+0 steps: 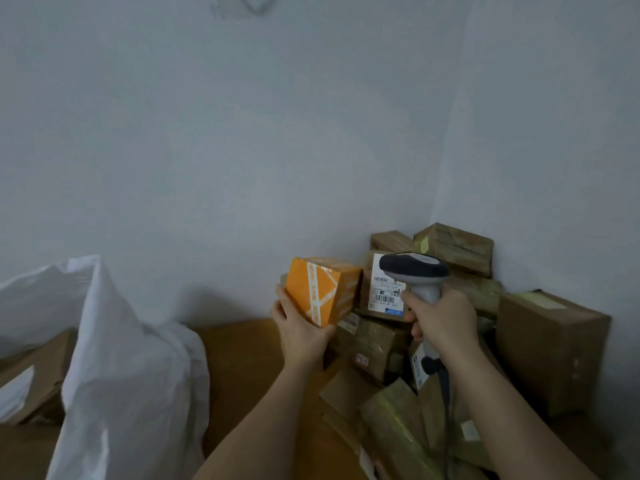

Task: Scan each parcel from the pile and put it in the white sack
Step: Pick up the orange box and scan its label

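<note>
Head view: seen from above the two forearms, looking toward a wall corner.
White sack (128, 368): nearest on the left side, standing with its mouth open upward; a brown box (31, 379) lies just beside it on the left.
Left hand (301, 327): its grip is grasping the orange parcel (325, 289) from below and from the side, thumb on the near face, lifted above the brown surface (242, 358).
Orange parcel: a small box with white printed tape, tilted, held left of the scanner head.
Right hand (440, 317): its grip is clenched around the handle of the grey scanner (415, 271); the dark head points to the left, toward the parcel.
Scanner cable (445, 386): hangs down from the handle bottom.
Pile of parcels (381, 344): brown boxes stacked in the corner, behind and under the right hand; one shows a white label (386, 289) with barcodes.
Far: a pale wall (242, 133).
</note>
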